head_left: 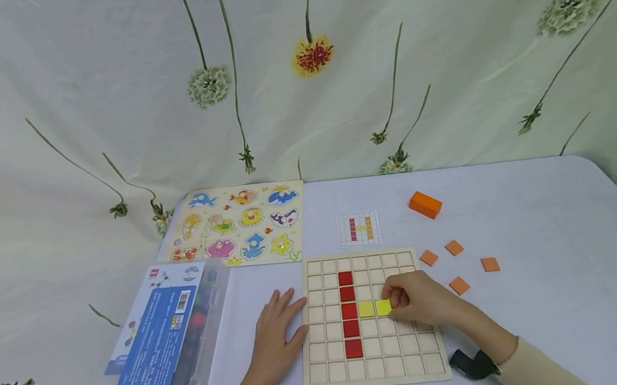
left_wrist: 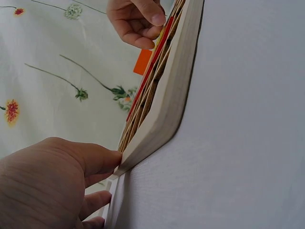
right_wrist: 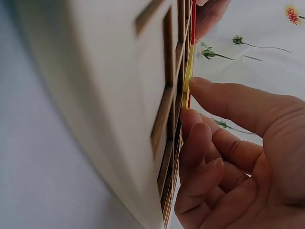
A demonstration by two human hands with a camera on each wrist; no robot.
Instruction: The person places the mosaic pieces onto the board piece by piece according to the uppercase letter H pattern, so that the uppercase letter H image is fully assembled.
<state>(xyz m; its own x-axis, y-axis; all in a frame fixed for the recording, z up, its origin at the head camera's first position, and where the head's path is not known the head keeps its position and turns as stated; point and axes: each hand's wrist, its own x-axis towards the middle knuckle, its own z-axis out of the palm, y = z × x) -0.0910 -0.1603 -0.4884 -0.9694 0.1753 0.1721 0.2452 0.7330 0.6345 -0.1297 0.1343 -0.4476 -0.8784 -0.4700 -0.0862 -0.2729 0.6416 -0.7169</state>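
A wooden grid board [head_left: 387, 368] lies on the table with a column of red square tiles [head_left: 349, 311] in it. Right of the column are two yellow tiles: one [head_left: 366, 309] beside the red, the other [head_left: 384, 307] at my right hand [head_left: 419, 298]. My right thumb and index finger pinch that outer yellow tile, the other fingers curled under; the right wrist view shows the thumb [right_wrist: 228, 101] on its edge. My left hand [head_left: 275, 332] rests flat on the table at the board's left side, fingers spread, fingertips touching its edge.
Several loose orange tiles [head_left: 459, 286] lie right of the board, with an orange block [head_left: 425, 205] behind them. A small pattern card [head_left: 359, 229] sits beyond the board. To the left are a sea-animal puzzle board [head_left: 237, 236] and a clear plastic case [head_left: 206, 370] with blue-and-white packaging on it.
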